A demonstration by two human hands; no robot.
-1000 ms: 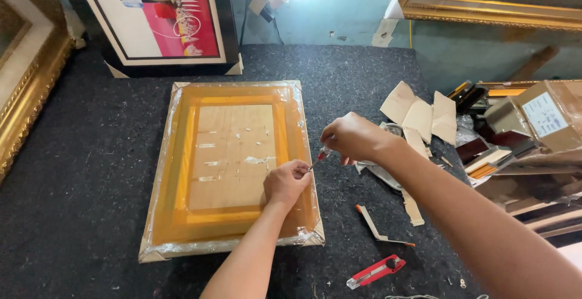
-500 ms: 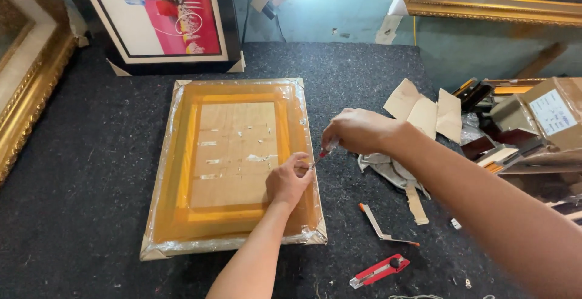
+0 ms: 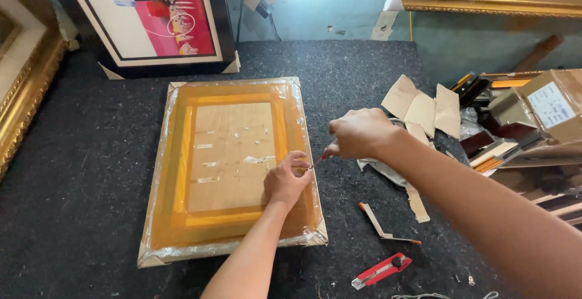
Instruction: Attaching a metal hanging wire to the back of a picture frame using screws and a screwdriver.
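Dark speckled worktable (image 3: 79, 172); wrapped orange frame (image 3: 230, 166) lying flat at centre, probably stiff, slippery film. Left hand (image 3: 286, 181) pressing its right rail, right hand (image 3: 361, 132) pinching small tool (image 3: 319, 159).

The flat yellow-orange wooden picture frame (image 3: 227, 166) lies wrapped in glossy, crinkled clear plastic film, its centre a matt brown cardboard backing. Under it spreads a rough, speckled dark grey carpet-like table cover (image 3: 79, 172). The torn beige cardboard pieces (image 3: 424, 105) look dull and papery. The red plastic utility knife (image 3: 382, 270) shines slightly.
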